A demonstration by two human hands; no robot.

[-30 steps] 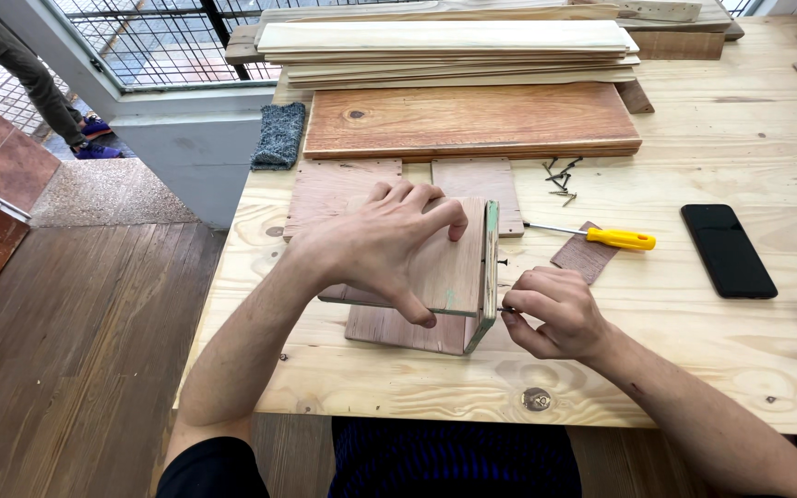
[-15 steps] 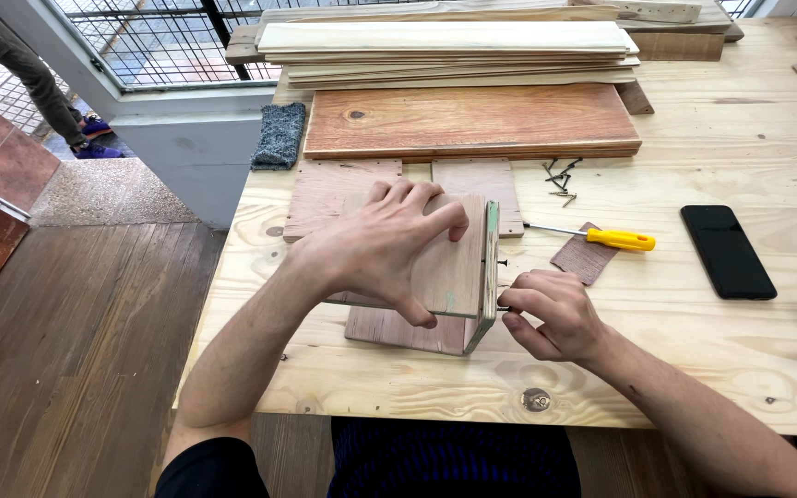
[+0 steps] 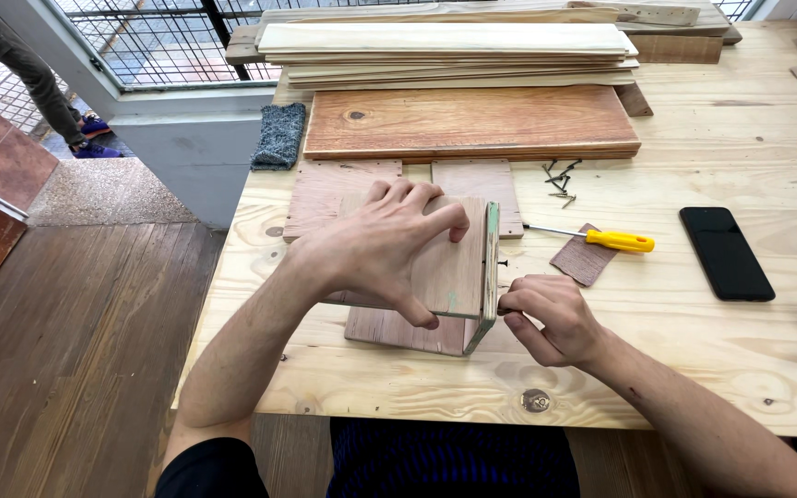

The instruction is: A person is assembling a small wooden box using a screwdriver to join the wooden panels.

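A: Entry one, left end of the bench?

B: Grey knitted cloth (image 3: 280, 136), soft and ribbed, at ten o'clock from the work, hanging at the edge of the pale pine table (image 3: 712, 304). Beside it, two flat reddish plywood squares (image 3: 339, 184).

A: The work itself?

B: Small plywood box (image 3: 445, 277), at centre, near the table's six o'clock edge. Thin reddish panels, smooth faces, raw laminated edges; one side panel stands upright on its right side. The left hand (image 3: 375, 249) lies spread flat over the top panel, thumb hooked over the near edge, pressing down. The right hand (image 3: 551, 318), at three o'clock of the box, has its fingertips pinched together against the upright panel, apparently on a small screw (image 3: 502, 265); the fastener in the pinch itself is too small to tell.

A: Risks?

B: I judge that the thin ply could split if a fastener goes in near the edge or crooked. The upright panel could shift out of square if the pressing hand eases. A slipping point could prick the pinching fingers.

A: Further right?

B: Yellow-handled screwdriver (image 3: 615, 241), steel shank, at two o'clock; brown sandpaper scrap (image 3: 583, 258) just beside it; loose dark screws (image 3: 560, 180) at one o'clock; glossy black phone (image 3: 725, 252) at three o'clock. A long brown board (image 3: 472, 124) and stacked pale planks (image 3: 445, 51) lie at twelve.
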